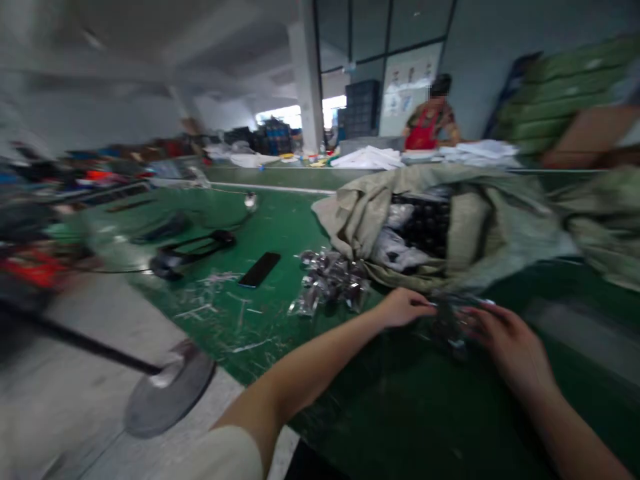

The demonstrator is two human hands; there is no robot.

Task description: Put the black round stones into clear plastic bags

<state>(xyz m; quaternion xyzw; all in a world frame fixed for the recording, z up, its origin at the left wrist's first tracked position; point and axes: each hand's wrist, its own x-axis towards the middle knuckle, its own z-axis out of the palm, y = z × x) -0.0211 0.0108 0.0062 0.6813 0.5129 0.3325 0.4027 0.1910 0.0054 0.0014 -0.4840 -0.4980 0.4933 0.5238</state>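
Between my two hands is a small clear plastic packet (450, 330) with something dark inside, blurred by motion. My left hand (403, 307) pinches its left side with thumb and fingertips. On the other side, the fingers of my right hand (517, 350) are closed on the packet's right edge. Just behind lies a wide-mouthed, grey-green woven sack (510, 247), its opening showing black items and clear-wrapped pieces. To the left of the sack, a pile of similar shiny packets (330, 277) rests on the green table (390, 413).
A black phone (260, 269) lies left of the pile, near plastic scraps (220, 277) and a black strap-like object (195, 253). On the floor at left stands a round-based pole (170, 393). Across the table, a person in a red apron (423, 130) stands behind white sheets (370, 158).
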